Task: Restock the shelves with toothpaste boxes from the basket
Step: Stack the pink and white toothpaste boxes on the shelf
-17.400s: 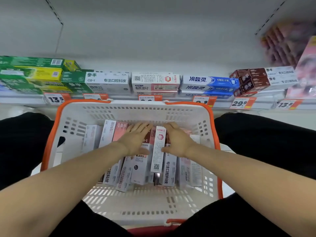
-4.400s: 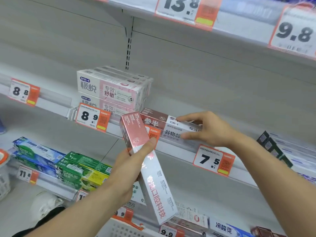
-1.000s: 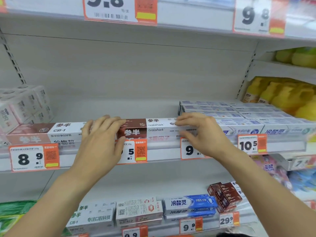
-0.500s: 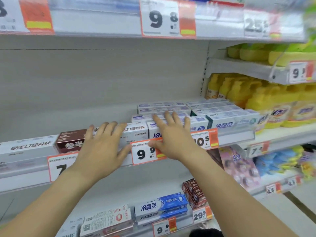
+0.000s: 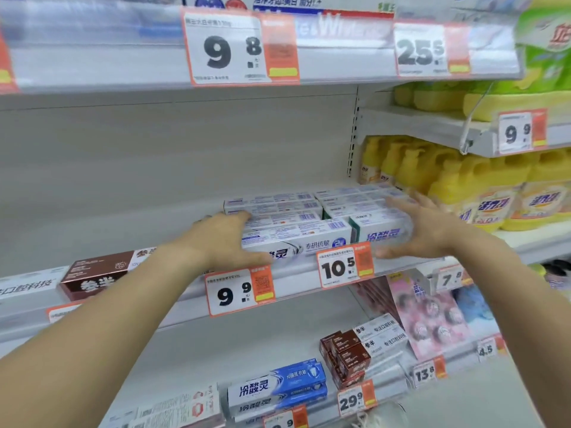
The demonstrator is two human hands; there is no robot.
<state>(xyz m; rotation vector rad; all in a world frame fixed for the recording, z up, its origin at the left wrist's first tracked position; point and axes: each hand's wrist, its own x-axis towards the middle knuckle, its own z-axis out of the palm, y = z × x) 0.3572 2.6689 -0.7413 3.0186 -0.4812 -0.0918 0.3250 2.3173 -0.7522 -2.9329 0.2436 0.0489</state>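
Head view: my left hand [image 5: 222, 242] and right hand [image 5: 423, 230], fingers straight, press either end of the white toothpaste boxes [image 5: 296, 233] above the 10.5 price tag [image 5: 343, 267]. Uneven pressure could tip the front box over the shelf lip [image 5: 173, 307]. Left of the tag the shelf has room; yellow bottles [image 5: 482, 193] crowd the right.

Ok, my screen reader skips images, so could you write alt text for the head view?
Two bare hands, left hand and right hand, bracket a stack of white toothpaste boxes on a store shelf, above a 10.5 price tag.
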